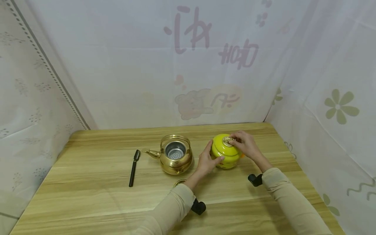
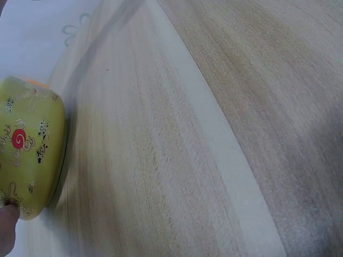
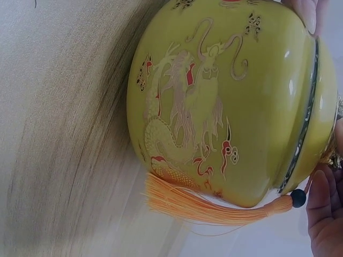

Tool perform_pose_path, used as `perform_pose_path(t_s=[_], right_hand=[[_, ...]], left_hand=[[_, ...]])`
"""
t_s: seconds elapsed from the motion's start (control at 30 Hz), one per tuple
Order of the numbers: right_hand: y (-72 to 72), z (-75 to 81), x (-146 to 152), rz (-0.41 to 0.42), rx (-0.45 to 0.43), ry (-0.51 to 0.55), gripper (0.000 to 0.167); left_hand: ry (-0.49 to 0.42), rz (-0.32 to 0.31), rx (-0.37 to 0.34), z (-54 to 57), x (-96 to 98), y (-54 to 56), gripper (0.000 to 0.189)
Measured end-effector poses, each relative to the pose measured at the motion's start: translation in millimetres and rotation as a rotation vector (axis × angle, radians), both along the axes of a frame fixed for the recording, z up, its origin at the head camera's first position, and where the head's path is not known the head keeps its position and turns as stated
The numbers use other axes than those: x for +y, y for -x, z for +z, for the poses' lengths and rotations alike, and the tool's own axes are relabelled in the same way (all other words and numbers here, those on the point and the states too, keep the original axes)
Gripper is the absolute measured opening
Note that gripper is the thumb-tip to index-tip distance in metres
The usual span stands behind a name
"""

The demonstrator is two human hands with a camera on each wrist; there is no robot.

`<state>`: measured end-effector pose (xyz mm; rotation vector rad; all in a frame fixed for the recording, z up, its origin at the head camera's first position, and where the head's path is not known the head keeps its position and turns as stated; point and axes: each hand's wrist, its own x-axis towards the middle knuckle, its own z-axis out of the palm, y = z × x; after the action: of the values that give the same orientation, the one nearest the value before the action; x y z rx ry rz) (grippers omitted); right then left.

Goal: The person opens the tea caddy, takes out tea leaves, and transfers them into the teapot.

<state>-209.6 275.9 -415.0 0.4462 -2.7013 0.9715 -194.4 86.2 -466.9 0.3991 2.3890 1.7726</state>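
Observation:
A round yellow ceramic jar (image 1: 229, 162) stands on the table, right of centre. Its domed lid (image 1: 219, 144) is seated on top and carries a gold knob. My left hand (image 1: 206, 162) holds the jar's left side, thumb on the front and fingers toward the back. From the right, my right hand (image 1: 246, 143) pinches the knob between thumb and fingers. In the right wrist view a dragon pattern decorates the jar (image 3: 209, 107), and an orange tassel (image 3: 214, 206) with a dark bead hangs beside it. The left wrist view catches my thumb (image 2: 6, 230) at the jar's lower part.
Left of the jar is a golden teapot (image 1: 176, 166) without a lid, a metal strainer (image 1: 175, 152) in its mouth and its spout pointing left. A dark, narrow scoop (image 1: 133, 169) lies farther left. My left forearm partly hides a gold-rimmed thing (image 1: 179, 182). Printed cloth hangs around the wooden table (image 1: 88, 195).

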Motion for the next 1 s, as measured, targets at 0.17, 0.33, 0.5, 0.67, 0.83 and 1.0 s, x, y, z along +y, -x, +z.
perform_pose_path(t_s=[0.17,0.33,0.5,0.67,0.83,1.0], right_hand=[[-0.1,0.3,0.3,0.001,0.0,-0.001,0.012],[-0.5,-0.1,0.6,-0.003,-0.004,0.0,0.012],[-0.8,0.3,0.3,-0.009,-0.004,0.005,0.012],[-0.5,0.5,0.4,-0.013,0.0,0.012,0.013],[-0.5,-0.5,1.0,-0.013,0.008,0.007,0.013],[-0.2,-0.3,0.9,-0.014,0.006,0.011,0.013]], left_hand=[[0.005,0.001,0.003,0.8,0.0,-0.3,0.083],[0.002,-0.003,0.001,1.8,-0.5,-0.9,0.083],[-0.011,-0.001,-0.003,2.8,-0.8,-1.2,0.083],[-0.014,-0.003,-0.002,3.1,-1.2,-1.3,0.083],[-0.008,-0.009,-0.003,2.9,-1.5,-1.4,0.083],[0.0,-0.005,-0.009,2.7,-1.1,-1.3,0.083]])
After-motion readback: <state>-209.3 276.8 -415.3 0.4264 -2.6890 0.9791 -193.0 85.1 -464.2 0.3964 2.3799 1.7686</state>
